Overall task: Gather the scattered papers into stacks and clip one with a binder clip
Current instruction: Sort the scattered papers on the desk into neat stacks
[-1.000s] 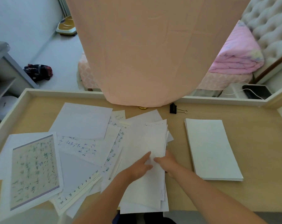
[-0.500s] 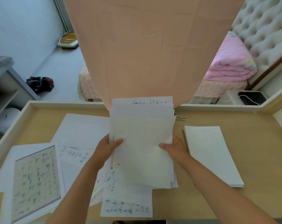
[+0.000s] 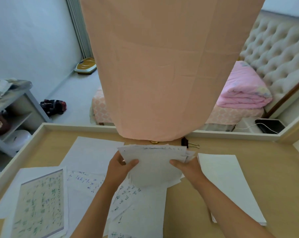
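A bundle of white papers (image 3: 154, 162) is held above the middle of the wooden desk, its edges uneven. My left hand (image 3: 118, 168) grips its left side and my right hand (image 3: 188, 168) grips its right side. Loose handwritten sheets (image 3: 87, 182) lie scattered under and left of my arms. A sheet with green writing (image 3: 40, 203) lies at the near left. A neat white stack (image 3: 226, 184) rests on the right of the desk. A black binder clip (image 3: 186, 143) lies near the desk's far edge, just beyond the bundle.
A peach cloth (image 3: 162, 66) hangs down over the desk's far middle. The desk (image 3: 274, 169) has a raised pale rim. Beyond it are a bed with a pink quilt (image 3: 243, 90), a grey shelf unit (image 3: 11, 107) on the left and a dark device (image 3: 269, 126) at the right.
Both hands picked the bundle of papers up off the desk and hold it by its sides; it now sits lower and flatter than half a second ago. The view tilted upward.
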{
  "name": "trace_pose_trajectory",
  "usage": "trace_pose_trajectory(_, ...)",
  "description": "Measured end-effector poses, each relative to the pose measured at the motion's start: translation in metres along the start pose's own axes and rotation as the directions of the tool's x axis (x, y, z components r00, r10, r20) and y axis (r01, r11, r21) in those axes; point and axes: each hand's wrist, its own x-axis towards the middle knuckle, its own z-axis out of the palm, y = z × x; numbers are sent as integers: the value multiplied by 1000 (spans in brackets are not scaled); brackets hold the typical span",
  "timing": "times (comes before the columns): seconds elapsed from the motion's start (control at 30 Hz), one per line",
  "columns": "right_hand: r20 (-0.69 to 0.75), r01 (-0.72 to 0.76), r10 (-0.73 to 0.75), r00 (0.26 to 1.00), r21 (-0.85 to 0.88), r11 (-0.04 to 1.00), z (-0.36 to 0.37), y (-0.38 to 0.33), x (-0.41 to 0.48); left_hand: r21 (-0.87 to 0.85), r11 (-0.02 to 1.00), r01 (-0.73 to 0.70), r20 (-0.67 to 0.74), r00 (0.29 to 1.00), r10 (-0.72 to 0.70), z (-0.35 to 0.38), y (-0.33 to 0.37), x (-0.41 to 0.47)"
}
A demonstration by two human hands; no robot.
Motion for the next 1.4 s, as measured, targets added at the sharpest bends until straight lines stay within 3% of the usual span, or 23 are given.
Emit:
trace_pose_trajectory(0.2,-26,-4,3,1000,-29,1000,9,-4,11,104,994,-22,9,1000,22,18,2,8)
trace_pose_trajectory(0.4,4,14,-14,1000,15,1000,1,-14,23,-15,994,-108,-100,989,106,22,19,14)
trace_pose_trajectory(0.57,-32,-22,21,999,-55,998,6,-8,21,106,982,-155,-105,981,166,44,19,12)
trace_pose_trajectory(0.77,-68,-11,6,998,-81,997,0,-6,17,241,969,-56,-31,997,65,43,-10,10)
trace_pose_trajectory(1.07,-173,102,-101,980,-9,995,-7,-14,23,181,958,-224,-215,941,260,53,18,4)
trace_pose_trajectory(1.13,-157,89,-90,984,-10,996,-10,-10,24,210,961,-179,-208,952,223,54,17,5)
trace_pose_trajectory(1.3,-72,-26,17,997,-128,991,-17,8,26,358,930,-82,3,996,87,52,-7,5)
trace_pose_trajectory(1.4,6,-63,64,998,-132,989,-22,8,27,353,934,-56,-43,996,76,56,-17,4)
